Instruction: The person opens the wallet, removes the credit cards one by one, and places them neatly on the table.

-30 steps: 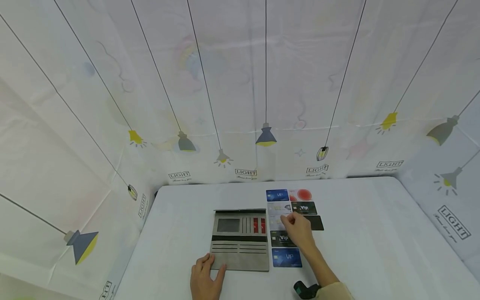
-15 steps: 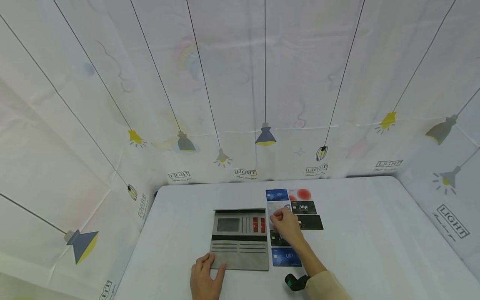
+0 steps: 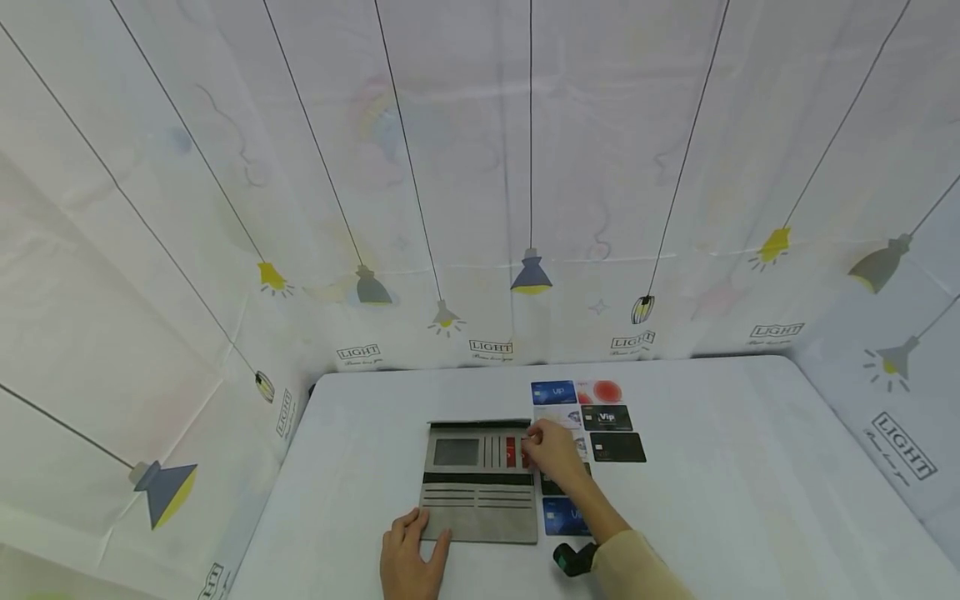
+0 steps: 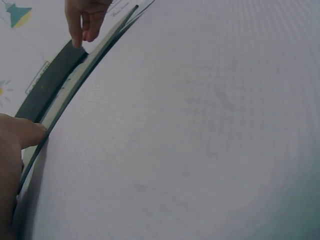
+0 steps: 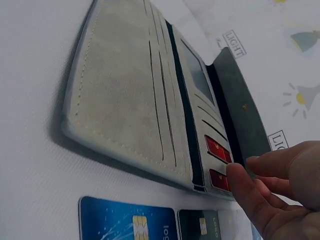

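Note:
A grey wallet (image 3: 487,523) lies unfolded on the white table, its narrow dark flap (image 5: 242,102) raised at the far edge. Two red cards (image 5: 217,148) sit in slots at its upper right. My right hand (image 3: 558,454) reaches over the wallet's right edge, fingertips at the outer red card (image 5: 219,180). Thumb and forefinger look slightly apart in the right wrist view; whether they touch that card is hard to tell. At the wallet's lower left corner rests my left hand (image 3: 412,554), its thumb on the near edge in the left wrist view.
Right of the wallet, cards lie in two columns, including a blue VIP card (image 3: 566,518), a black card (image 3: 618,447) and a red-and-white card (image 3: 600,392). My right forearm passes over some. A white curtain printed with lamps stands behind the table.
My right hand has moved left from above the white cards to the wallet's right edge, uncovering the black card. My left hand and the wallet have stayed put.

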{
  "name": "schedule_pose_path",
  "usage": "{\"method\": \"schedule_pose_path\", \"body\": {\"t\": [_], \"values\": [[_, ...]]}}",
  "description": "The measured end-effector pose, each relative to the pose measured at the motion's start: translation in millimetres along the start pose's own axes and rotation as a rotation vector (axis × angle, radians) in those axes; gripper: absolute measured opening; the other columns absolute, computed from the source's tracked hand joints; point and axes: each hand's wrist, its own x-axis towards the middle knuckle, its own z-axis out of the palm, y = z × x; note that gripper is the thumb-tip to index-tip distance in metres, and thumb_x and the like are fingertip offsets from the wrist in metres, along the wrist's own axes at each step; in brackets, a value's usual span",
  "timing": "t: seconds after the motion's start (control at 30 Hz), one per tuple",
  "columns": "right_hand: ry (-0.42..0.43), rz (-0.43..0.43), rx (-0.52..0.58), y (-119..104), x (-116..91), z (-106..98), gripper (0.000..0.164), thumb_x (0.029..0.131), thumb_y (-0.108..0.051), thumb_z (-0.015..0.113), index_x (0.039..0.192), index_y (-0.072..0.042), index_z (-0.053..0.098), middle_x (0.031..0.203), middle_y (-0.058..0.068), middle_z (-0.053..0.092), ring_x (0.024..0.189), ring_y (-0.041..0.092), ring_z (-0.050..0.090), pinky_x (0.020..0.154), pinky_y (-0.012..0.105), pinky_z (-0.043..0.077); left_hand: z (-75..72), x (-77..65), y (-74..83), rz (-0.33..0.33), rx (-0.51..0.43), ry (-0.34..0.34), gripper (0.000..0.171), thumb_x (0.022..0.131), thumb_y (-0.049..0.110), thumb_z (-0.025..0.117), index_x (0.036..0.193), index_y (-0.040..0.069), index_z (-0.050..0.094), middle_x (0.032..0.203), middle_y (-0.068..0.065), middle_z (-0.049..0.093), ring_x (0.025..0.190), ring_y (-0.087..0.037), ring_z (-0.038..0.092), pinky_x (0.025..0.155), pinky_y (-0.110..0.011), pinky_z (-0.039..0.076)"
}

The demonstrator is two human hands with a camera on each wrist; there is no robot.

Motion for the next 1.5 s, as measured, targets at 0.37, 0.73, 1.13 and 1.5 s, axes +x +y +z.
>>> {"method": "schedule_pose_path", "body": {"t": [0.37,0.73,1.13,1.5], "values": [[-0.148,0.021,0.014,-5,4,15,0.033,0.087,-0.008,0.074,0.115,0.007,0.064,0.080,0.006,0.059,0.058,0.011,0.058,0.053,0.026,0.048,4.5,-3.0,-4.1,0.044,-0.008,0.064,0.048,0.070,0.033,0.089,0.109,0.007,0.076,0.110,-0.005,0.068,0.090,-0.021,0.058,0.075,-0.037,0.049],[-0.163,0.015,-0.023,-9,6,20,0.025,0.089,-0.007,0.072,0.109,0.005,0.065,0.079,0.005,0.059,0.052,0.011,0.058,0.049,0.024,0.048,2.8,-1.0,-3.3,0.062,-0.008,0.085,0.047,0.070,0.032,0.090,0.108,0.006,0.077,0.109,-0.006,0.068,0.089,-0.022,0.058,0.075,-0.039,0.049],[-0.195,0.059,-0.083,-13,12,21,0.025,0.090,-0.009,0.071,0.108,0.003,0.059,0.081,0.008,0.060,0.055,0.014,0.059,0.050,0.026,0.049,1.3,-0.4,-1.3,0.034,-0.008,0.060,0.047,0.071,0.033,0.089,0.108,0.006,0.077,0.109,-0.006,0.068,0.090,-0.022,0.058,0.075,-0.039,0.049],[-0.084,0.056,-0.083,-19,14,22,0.016,0.087,-0.007,0.072,0.097,0.003,0.065,0.084,0.011,0.070,0.072,0.019,0.063,0.061,0.031,0.050,3.9,0.1,-4.3,0.038,0.000,0.063,0.047,0.070,0.033,0.089,0.107,0.006,0.077,0.110,-0.005,0.068,0.090,-0.021,0.058,0.075,-0.038,0.049]]}}
